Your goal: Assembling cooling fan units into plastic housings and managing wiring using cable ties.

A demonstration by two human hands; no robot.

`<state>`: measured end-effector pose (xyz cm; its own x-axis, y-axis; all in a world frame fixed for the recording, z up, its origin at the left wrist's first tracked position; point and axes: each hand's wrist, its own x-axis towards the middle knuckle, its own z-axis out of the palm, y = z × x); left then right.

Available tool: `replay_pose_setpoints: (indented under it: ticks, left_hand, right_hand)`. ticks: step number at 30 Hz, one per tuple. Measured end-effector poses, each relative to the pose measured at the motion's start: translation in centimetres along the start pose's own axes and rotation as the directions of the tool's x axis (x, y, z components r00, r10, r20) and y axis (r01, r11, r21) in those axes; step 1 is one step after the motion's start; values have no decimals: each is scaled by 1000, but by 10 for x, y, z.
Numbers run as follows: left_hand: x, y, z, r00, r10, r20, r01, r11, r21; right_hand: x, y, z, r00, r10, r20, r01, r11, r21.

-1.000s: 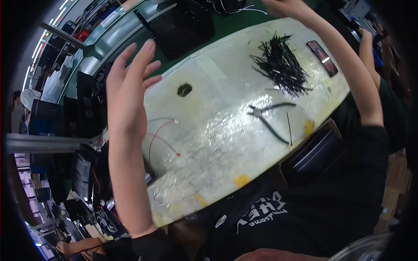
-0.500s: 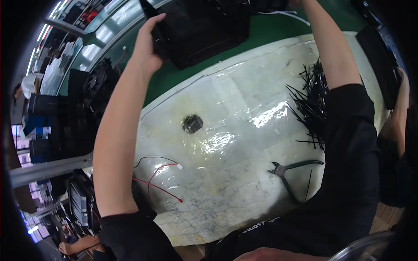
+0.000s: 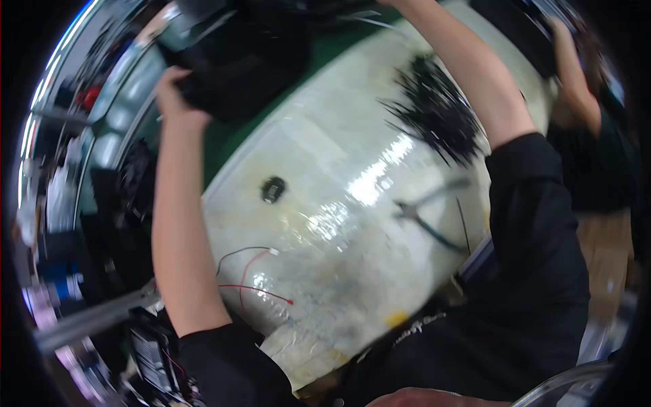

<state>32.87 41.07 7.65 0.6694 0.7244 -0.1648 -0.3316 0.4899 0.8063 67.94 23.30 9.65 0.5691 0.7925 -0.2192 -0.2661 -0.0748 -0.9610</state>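
Black casing [image 3: 251, 74] at far left, over green tabletop [image 3: 220, 148]; pale mat [image 3: 369, 271] nearer, carrying black strips [image 3: 437, 108] and pliers [image 3: 410, 211] right. Co-worker's arm [image 3: 576, 88] far right. Left hand [image 3: 178, 98] clamps casing's left edge, fingers partly hidden. Right hand past frame edge, can't tell grip.

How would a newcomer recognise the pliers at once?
On the pale surface, find the heap of black strips at right. The pliers lie below it in the picture; unlike the thin strip beside them, their dark handles spread in a V.
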Motion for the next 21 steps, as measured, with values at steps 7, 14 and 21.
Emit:
replay_pose_setpoints:
  ticks: [7, 14, 21]
  left_hand:
    - [-95, 69, 38, 973, 225, -55, -213, 963, 166]
    - [-177, 121, 70, 785, 619, 8, -609, 769, 195]
    - [-339, 139, 83, 831, 432, 351, -441, 896, -58]
  right_hand:
    - [-224, -55, -15, 955, -280, -103, 287, 956, 67]
    - [-480, 3, 1, 950, -306, -67, 313, 934, 175]
    - [-447, 130, 85, 986, 73, 153, -6, 918, -396]
